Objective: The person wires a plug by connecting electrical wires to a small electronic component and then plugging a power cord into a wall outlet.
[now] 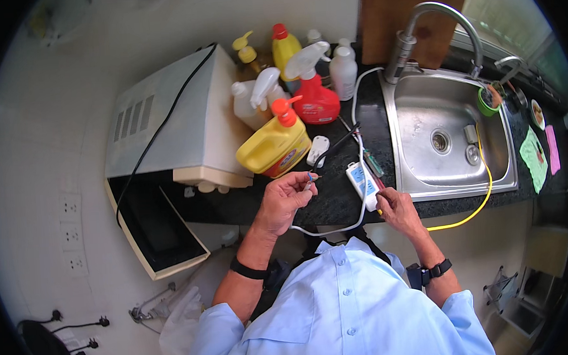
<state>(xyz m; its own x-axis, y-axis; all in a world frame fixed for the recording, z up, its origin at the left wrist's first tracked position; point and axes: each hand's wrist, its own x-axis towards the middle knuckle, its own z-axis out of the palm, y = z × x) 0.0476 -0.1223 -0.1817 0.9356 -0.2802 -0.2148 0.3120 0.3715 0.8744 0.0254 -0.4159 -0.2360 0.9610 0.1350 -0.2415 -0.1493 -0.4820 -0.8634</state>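
Observation:
My left hand (pixel 288 204) pinches the end of a black cable (pixel 333 150), where a thin blue wire (pixel 310 177) and a bare tip show. A white cable (pixel 362 182) loops past the counter's front edge and passes behind that hand; a whitish end (pixel 308 186) also shows between its fingers. My right hand (pixel 398 210) has its fingers closed around a slim red-handled tool (pixel 380 183), partly covered, its kind unclear. Beside it lies a white power strip (pixel 362 180) with blue socket faces. A green-handled screwdriver (pixel 373 162) rests nearby. A white plug adapter (pixel 318 148) lies behind my left hand.
Left stands a microwave oven (pixel 173 116), its door (pixel 160 234) hanging open past the counter edge. Several cleaning bottles crowd behind, including a yellow jug (pixel 277 143) and a red sprayer (pixel 316 100). Right is a steel sink (pixel 455 194) with a tap (pixel 442 6) and yellow cord (pixel 462 222).

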